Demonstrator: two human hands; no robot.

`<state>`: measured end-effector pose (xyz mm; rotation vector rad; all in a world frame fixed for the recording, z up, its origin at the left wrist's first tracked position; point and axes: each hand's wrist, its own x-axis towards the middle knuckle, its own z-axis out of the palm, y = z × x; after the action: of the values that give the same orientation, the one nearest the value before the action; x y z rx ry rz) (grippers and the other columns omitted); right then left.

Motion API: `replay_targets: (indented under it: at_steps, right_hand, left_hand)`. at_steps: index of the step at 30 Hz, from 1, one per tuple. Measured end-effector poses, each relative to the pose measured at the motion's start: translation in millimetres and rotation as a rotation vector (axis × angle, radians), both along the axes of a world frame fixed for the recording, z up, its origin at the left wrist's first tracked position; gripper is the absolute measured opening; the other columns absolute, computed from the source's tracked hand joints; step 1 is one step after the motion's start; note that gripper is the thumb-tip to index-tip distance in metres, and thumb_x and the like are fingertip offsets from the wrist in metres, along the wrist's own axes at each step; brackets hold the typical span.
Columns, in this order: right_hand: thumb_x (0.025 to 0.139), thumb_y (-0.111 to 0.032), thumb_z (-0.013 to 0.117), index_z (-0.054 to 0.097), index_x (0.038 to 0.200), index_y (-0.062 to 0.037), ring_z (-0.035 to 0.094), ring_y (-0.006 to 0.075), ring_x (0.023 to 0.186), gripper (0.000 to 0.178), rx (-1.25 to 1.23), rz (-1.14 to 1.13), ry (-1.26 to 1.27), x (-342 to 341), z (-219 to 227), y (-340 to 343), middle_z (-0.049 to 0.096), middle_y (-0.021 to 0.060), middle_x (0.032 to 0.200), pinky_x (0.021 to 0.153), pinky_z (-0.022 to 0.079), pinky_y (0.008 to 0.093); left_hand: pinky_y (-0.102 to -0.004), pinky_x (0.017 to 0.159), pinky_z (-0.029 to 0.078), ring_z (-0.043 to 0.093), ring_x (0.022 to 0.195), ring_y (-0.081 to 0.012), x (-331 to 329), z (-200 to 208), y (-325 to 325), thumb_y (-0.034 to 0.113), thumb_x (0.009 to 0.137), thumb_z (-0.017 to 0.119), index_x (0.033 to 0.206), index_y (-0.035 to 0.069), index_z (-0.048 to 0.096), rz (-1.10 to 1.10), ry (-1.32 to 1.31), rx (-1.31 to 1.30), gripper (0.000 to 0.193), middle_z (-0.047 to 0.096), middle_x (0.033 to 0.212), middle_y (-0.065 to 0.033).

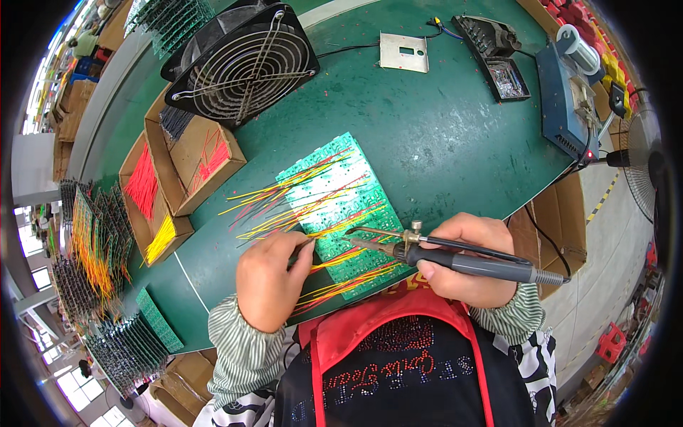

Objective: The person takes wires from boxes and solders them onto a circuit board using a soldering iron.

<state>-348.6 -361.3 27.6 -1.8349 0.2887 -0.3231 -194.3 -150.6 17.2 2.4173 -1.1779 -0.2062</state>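
A green circuit board panel lies on the table in front of me. Rows of red, yellow and black wires stick out over its left side. My right hand is wrapped round a soldering iron with a thin feed tube clamped along it. The iron's tip points left, over the middle of the panel. At the panel's left edge, the thumb and forefinger of my left hand are pinched together by the wire ends. What they hold is too small to make out.
A black fan stands at the back left. Cardboard trays hold red, yellow and black wires. A blue soldering station with a solder spool is at the far right. Wired boards stand stacked at the left edge.
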Motion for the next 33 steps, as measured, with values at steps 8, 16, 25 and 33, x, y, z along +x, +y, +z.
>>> replay_targets:
  at_steps: [8,16,25,33]
  right_hand:
    - [0.071,-0.009,0.072,0.06,0.079,-0.0019,0.06,0.0102,0.054,0.016,0.08,-0.002,0.048,8.5,-6.9,7.5,0.061,0.0046,0.063,0.051,0.046,0.0245]
    - [0.07,-0.007,0.071,0.06,0.079,-0.0022,0.06,0.0109,0.053,0.015,0.069,0.037,0.029,19.3,-11.4,8.3,0.061,0.0048,0.062,0.049,0.046,0.0249]
    - [0.069,-0.006,0.072,0.059,0.078,-0.0019,0.059,0.011,0.05,0.017,0.042,0.059,0.023,21.7,-8.5,4.7,0.061,0.0043,0.06,0.048,0.045,0.0248]
    - [0.069,-0.009,0.073,0.06,0.078,-0.0019,0.059,0.0102,0.051,0.017,0.05,0.016,0.04,11.1,-4.3,-0.5,0.061,0.0036,0.061,0.049,0.045,0.024]
  left_hand:
    - [-0.0302,0.049,0.042,0.053,0.051,-0.0195,7.5,-4.7,1.2,0.007,0.077,0.068,0.08,0.0,0.063,0.046,0.353,-0.065,0.009,0.059,0.068,-0.0097]
    - [-0.0299,0.048,0.041,0.051,0.051,-0.0188,12.9,-6.1,-1.5,0.005,0.076,0.068,0.08,-0.001,0.063,0.01,0.364,-0.064,0.009,0.058,0.068,-0.0089]
    - [-0.0305,0.049,0.041,0.051,0.051,-0.0192,14.5,-6.2,-2.3,0.005,0.076,0.068,0.081,0.0,0.063,-0.01,0.363,-0.058,0.009,0.058,0.068,-0.0084]
    - [-0.0313,0.053,0.045,0.057,0.058,-0.022,17.0,8.2,4.6,0.004,0.075,0.068,0.08,0.0,0.063,-0.025,0.269,-0.055,0.008,0.059,0.071,-0.0093]
